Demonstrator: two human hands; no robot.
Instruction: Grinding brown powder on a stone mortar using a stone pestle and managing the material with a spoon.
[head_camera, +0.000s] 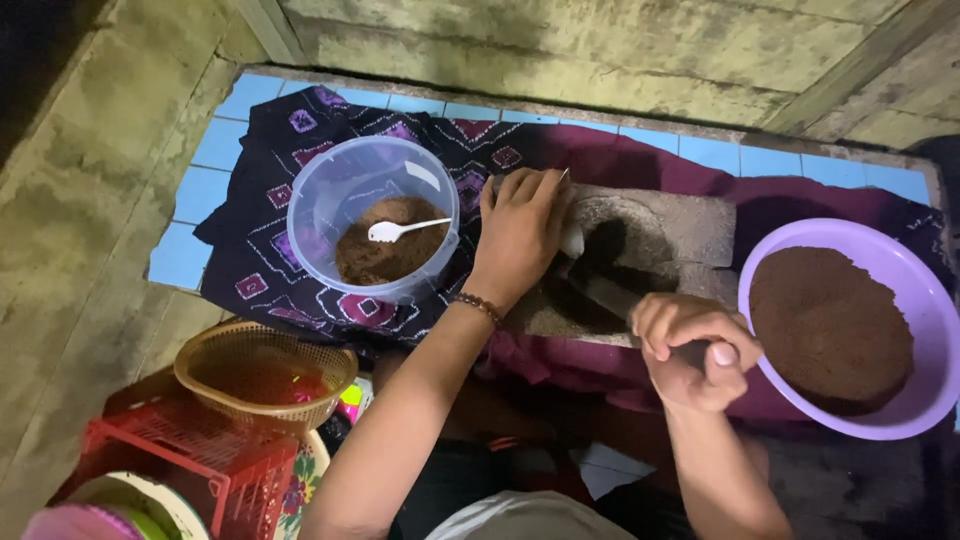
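Down at the left edge a red plastic crate (190, 455) sits on the floor with a woven tan basket (265, 372) resting on top of it, and a flowered plate rim just beside them. Past that, on the dark patterned cloth (260, 265) spread over blue tiles, stands a clear plastic tub (372, 215) holding brown powder and a white plastic spoon (400, 230) lying across it. The person's left hand (520, 235), a bead bracelet at the wrist, lies palm-down with fingers bent on the near end of the grey stone block (650, 225), just beside the tub; something pale shows under the fingertips, though I cannot tell what it is or whether the hand truly grips it. The right hand (695, 355) is curled tight into a fist at the block's front edge, around what looks like a dark handle running toward the hollow in the stone, but the tool itself is lost in shadow. At the far right a purple bowl (850, 325) holds a flat mound of the same brown powder, close to the right knuckles. My worry is the crowding: a hard stroke from the fisted hand could jolt the block, nudge the bowl and spill powder, or catch the left fingers resting so near the hollow.
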